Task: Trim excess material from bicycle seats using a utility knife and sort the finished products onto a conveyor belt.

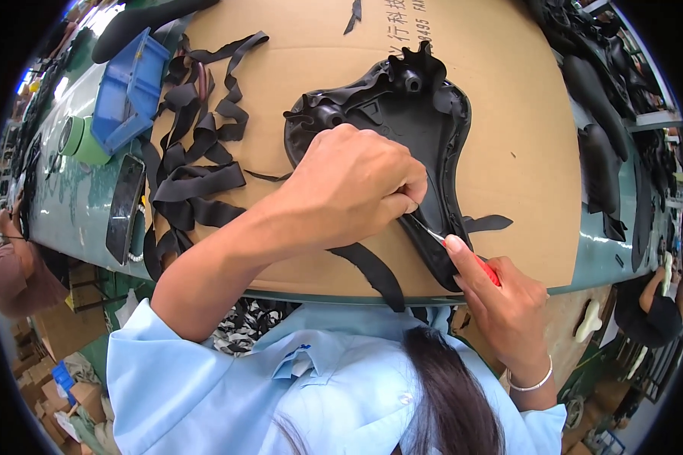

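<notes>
A black saddle point(421, 144) lies underside up on a sheet of brown cardboard, its wide end far from me and its narrow nose towards me. Loose, crumpled cover material bunches along its far rim. My left hand point(360, 178) is over the middle of the saddle, fingers closed in a pinch; what they grip is hidden by the hand. A small red-handled blade point(487, 269) is in my right hand point(505, 299), beside the saddle's nose. Its slim metal tip points up and left, close to my left fingertips.
Black offcut strips point(197, 152) pile up on the left of the cardboard point(524, 152). Beyond them are a blue bin point(129, 91), a green tape roll point(83, 140) and a phone point(125, 205). Black covers point(599, 144) lie at right. Other people work at both sides.
</notes>
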Demonstrator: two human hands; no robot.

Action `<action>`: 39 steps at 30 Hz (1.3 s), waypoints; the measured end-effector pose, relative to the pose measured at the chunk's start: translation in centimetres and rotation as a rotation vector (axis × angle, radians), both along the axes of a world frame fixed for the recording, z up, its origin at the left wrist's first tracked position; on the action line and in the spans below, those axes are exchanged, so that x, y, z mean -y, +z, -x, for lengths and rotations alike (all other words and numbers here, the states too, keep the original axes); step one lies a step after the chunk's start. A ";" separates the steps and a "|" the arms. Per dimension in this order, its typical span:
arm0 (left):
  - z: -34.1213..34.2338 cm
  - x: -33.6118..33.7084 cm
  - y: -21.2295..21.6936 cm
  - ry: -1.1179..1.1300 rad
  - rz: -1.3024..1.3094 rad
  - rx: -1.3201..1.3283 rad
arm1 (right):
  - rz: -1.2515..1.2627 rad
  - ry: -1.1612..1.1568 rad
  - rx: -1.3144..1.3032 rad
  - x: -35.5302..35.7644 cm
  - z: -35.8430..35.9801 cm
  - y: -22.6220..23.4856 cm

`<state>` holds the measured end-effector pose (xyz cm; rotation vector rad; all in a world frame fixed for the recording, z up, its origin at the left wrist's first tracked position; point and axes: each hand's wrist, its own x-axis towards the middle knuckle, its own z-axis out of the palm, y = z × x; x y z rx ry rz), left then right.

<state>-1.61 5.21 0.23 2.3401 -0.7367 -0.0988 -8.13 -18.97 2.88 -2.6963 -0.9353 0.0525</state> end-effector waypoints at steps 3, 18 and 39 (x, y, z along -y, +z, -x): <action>0.1 0.1 0.2 0.003 -0.027 0.013 | 0.094 0.048 0.084 0.6 0.1 0.6; -3.1 1.6 -0.1 0.125 0.243 -0.328 | -0.934 -0.524 -1.158 0.4 -1.5 0.3; -1.8 1.3 -0.4 0.238 0.904 -0.421 | -0.923 -0.522 -1.068 -0.4 0.1 4.2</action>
